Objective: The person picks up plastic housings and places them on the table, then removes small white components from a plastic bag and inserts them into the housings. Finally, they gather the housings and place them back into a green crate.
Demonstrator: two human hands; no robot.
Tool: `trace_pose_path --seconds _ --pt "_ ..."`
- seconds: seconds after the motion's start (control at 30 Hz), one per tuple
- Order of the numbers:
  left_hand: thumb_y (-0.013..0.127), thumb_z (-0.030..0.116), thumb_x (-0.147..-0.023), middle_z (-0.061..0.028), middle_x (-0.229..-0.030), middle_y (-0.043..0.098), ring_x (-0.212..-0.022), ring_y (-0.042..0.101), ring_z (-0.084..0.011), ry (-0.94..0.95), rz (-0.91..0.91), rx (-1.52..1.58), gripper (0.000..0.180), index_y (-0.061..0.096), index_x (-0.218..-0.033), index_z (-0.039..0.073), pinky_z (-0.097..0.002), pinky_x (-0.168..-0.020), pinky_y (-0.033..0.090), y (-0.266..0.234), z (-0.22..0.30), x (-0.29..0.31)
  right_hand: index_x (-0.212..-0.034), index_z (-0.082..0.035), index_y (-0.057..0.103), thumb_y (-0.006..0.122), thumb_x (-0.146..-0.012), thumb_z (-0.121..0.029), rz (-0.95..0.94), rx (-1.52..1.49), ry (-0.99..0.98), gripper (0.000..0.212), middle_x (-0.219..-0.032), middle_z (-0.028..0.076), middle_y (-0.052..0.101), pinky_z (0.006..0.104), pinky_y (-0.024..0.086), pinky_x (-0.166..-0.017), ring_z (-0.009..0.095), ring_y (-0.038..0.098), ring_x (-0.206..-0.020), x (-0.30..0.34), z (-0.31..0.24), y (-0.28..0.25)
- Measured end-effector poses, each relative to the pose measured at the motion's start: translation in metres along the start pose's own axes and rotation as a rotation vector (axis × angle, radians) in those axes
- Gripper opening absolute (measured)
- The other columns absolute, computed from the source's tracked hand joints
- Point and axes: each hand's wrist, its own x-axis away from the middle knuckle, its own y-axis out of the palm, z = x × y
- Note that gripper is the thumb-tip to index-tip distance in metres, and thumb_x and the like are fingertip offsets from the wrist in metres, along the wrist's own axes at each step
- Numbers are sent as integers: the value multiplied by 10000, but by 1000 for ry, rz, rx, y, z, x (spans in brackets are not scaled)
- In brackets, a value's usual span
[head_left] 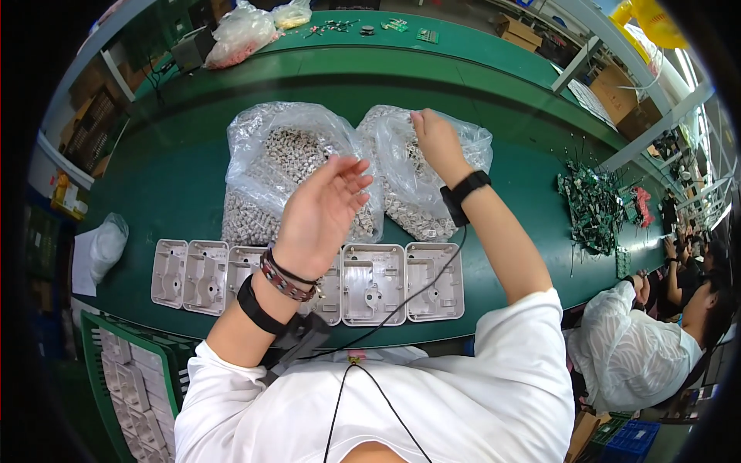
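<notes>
Over the clear plastic bag [262, 174] on the left, my left hand [320, 216] is raised with its palm turned inward. Its fingers are loosely curled and apart, and I see nothing in them. My right hand [441, 145] is above the second clear bag [471, 143]. Its fingers are bent together, and whatever they may hold is hidden. Both bags stand open, full of small whitish-grey parts [297, 150]. In front of them lies a row of light grey plastic housings [373, 285], open side up; my left forearm covers some of the row.
A green crate [166, 351] of more grey housings stands at the lower left. Wired circuit boards [590, 204] are heaped on the right of the green table [517, 224]. A co-worker [641, 347] sits at the right. A black cable [417, 292] crosses the housings.
</notes>
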Motion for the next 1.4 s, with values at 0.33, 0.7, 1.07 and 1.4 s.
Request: trace_pose_path --seconds 0.33,0.7,1.07,1.4 --pt "414 315 -893 -52 -976 582 -953 549 -168 -710 -137 1000 270 537 -982 91 -320 -894 416 4 -47 30 -756 -75 540 618 -697 -186 3 24 -540 148 -789 72 547 379 415 -700 262 535 -724 120 -121 -50" --pt "421 267 -906 -4 -855 580 -768 550 -126 -686 14 747 211 527 -925 86 -248 -636 432 17 -63 20 -852 -51 557 593 -721 -45 0 -319 -328 136 -868 78 537 321 398 -733 220 522 -769 129 -94 -57" --pt "589 232 -824 -34 -588 515 -471 480 -130 125 -447 -851 196 498 -852 60 -263 -438 362 5 -38 52 -1145 -18 409 476 -879 -31 -677 -1150 704 275 -845 88 560 183 408 -581 69 528 -757 156 -91 -97" --pt "662 198 -753 -87 -602 522 -475 491 -218 -274 -565 -642 234 523 -841 31 -295 -470 366 6 -45 53 -979 -39 530 636 -738 -13 -334 -771 -140 265 -679 46 569 238 426 -533 157 564 -608 188 -66 -83"
